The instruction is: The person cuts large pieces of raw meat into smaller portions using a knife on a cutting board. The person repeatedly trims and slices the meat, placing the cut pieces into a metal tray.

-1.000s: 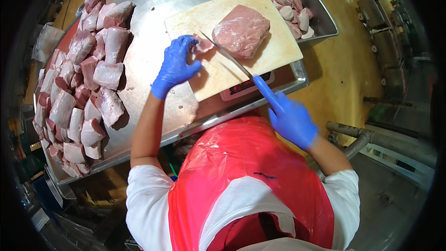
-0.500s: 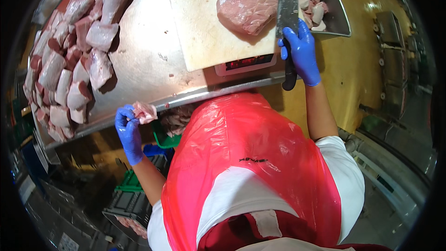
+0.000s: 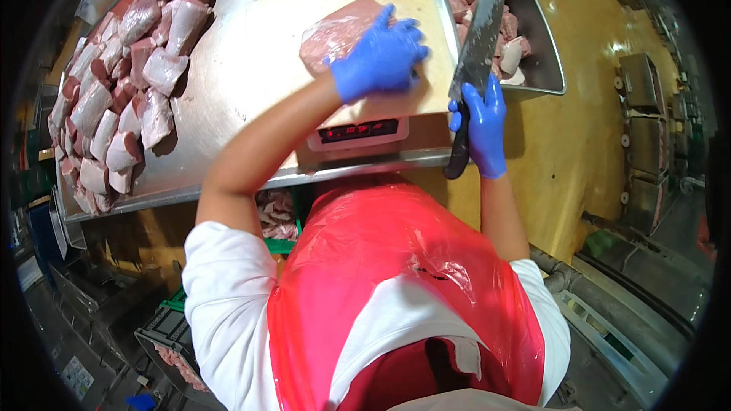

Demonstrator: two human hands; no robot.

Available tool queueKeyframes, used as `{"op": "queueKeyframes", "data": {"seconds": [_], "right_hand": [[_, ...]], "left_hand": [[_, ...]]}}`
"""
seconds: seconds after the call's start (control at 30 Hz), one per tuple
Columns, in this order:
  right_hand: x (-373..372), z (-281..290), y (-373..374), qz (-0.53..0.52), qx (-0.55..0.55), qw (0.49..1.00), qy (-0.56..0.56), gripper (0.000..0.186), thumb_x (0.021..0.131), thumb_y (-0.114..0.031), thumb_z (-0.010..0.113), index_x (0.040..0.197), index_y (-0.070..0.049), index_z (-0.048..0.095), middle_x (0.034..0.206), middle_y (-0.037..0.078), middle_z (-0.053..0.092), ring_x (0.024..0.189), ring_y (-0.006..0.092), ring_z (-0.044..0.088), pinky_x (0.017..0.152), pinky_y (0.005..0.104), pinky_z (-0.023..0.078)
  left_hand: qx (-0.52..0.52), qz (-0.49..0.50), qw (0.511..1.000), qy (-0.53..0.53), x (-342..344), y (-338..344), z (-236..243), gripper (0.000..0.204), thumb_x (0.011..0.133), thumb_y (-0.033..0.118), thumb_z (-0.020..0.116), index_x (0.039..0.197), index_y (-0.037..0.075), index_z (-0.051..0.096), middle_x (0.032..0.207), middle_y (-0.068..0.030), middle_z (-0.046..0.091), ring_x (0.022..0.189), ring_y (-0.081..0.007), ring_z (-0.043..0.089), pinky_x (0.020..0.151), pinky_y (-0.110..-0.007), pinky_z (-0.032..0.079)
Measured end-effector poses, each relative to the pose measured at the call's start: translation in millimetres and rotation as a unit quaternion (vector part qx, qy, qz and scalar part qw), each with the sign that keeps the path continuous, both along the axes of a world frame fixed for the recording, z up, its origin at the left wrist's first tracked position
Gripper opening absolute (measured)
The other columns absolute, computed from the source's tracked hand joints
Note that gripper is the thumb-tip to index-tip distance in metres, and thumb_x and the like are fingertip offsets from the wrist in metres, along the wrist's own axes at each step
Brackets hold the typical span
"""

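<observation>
The steel table (image 3: pixel 251 84) fills the upper frame, with rows of cut meat pieces (image 3: pixel 114 106) spread from nine to eleven o'clock. A cutting board (image 3: pixel 282 23) sits on a scale (image 3: pixel 358 133) at twelve. The slab of meat (image 3: pixel 331 34) lies on the board; the left hand (image 3: pixel 379 57) presses flat on it, fingers spread, seemingly to steady it. At one o'clock the right hand (image 3: pixel 481 125) is closed around the cleaver (image 3: pixel 478 46), blade raised beside a tray (image 3: pixel 548 68) of pieces. The floor (image 3: pixel 594 129) is yellow.
</observation>
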State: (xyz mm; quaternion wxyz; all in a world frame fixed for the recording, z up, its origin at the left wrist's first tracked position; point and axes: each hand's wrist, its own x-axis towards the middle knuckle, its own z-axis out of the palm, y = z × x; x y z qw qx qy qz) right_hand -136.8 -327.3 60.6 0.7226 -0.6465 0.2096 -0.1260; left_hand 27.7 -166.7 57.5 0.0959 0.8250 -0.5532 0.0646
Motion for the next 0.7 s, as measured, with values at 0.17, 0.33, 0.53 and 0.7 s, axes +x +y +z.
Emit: {"op": "queueKeyframes", "data": {"seconds": [0.17, 0.33, 0.53, 0.7], "right_hand": [[-37, -15, -26, 0.014, 0.006, 0.999, 0.038, 0.027, 0.1, -0.012, 0.057, 0.124, -0.002, 0.048, 0.073, 0.008, 0.061, 0.05, 0.0105, 0.055, 0.045, 0.0236, 0.045], [-20, -19, -5, 0.124, 0.065, 0.988, 0.069, 0.043, 0.098, -0.009, 0.06, 0.137, 0.0, 0.045, 0.079, 0.006, 0.062, 0.059, 0.0103, 0.059, 0.049, 0.0233, 0.048], [89, -43, 36, 0.141, 0.134, 0.98, -0.047, 0.03, 0.098, -0.008, 0.057, 0.126, -0.001, 0.047, 0.085, 0.008, 0.061, 0.064, 0.0116, 0.058, 0.058, 0.0271, 0.051], [169, -37, 69, 0.093, 0.005, 0.99, -0.105, 0.02, 0.093, -0.006, 0.059, 0.112, -0.005, 0.051, 0.085, 0.004, 0.06, 0.065, 0.0105, 0.057, 0.055, 0.0259, 0.047]], "left_hand": [[0.047, 0.253, 0.942, 0.216, 101, 18, 13, 0.055, 0.098, 0.054, 0.041, 0.104, 0.007, 0.07, 0.1, -0.0249, 0.07, 0.097, -0.041, 0.068, 0.09, -0.047, 0.051], [-0.148, 0.371, 0.866, 0.3, 61, 154, -33, 0.077, 0.09, 0.061, 0.062, 0.138, 0.002, 0.051, 0.114, -0.0291, 0.068, 0.111, -0.0366, 0.067, 0.097, -0.041, 0.05], [-0.328, 0.353, 0.709, 0.515, -20, 156, -31, 0.084, 0.081, 0.038, 0.084, 0.139, -0.008, 0.044, 0.123, -0.0179, 0.065, 0.111, -0.0221, 0.062, 0.097, -0.034, 0.051], [-0.439, 0.279, 0.728, 0.446, 1, 133, -19, 0.061, 0.08, 0.022, 0.081, 0.127, -0.001, 0.052, 0.111, -0.0105, 0.062, 0.095, -0.0149, 0.059, 0.084, -0.031, 0.052]]}}
